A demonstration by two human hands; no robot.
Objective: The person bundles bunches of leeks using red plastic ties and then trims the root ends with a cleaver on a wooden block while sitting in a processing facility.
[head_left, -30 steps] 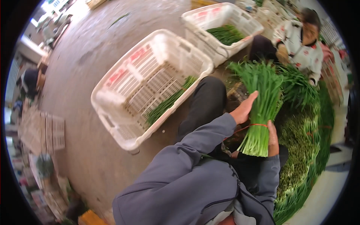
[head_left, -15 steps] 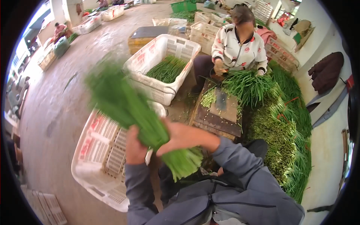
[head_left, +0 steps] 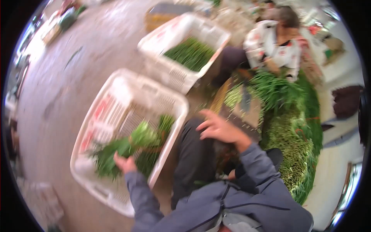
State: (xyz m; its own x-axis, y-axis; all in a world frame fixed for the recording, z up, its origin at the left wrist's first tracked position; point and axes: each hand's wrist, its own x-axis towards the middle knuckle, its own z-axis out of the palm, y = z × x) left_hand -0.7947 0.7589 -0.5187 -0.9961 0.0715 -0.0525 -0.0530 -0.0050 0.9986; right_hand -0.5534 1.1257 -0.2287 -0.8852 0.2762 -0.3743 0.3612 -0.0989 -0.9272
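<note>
Bare concrete floor (head_left: 69,96) of a produce work area, blurry frame. Landmark is the near white plastic crate (head_left: 116,100), slatted, standing on the floor just left of the person's dark trouser knee (head_left: 193,154). Inside the crate, toward its near-right corner, lies a bundle of green chives (head_left: 131,149), leafy tips pointing to the crate's near-left, cut ends to its far-right beside a few other stalks; laid flat along the bottom, likely so bundles stack in one direction. Left hand (head_left: 124,164) is inside the crate, on the bundle's near side, touching it; blur hides whether the fingers are closed on it or loose, cannot tell. Right hand (head_left: 218,127) is right of the crate, over the knee, fingers spread open, holding nothing. Beyond the crate's far-right corner sits a second white crate (head_left: 170,42) with chives in it. Further right, a loose heap of chives (head_left: 293,143) on the ground, and another person (head_left: 280,42) seated behind it.
</note>
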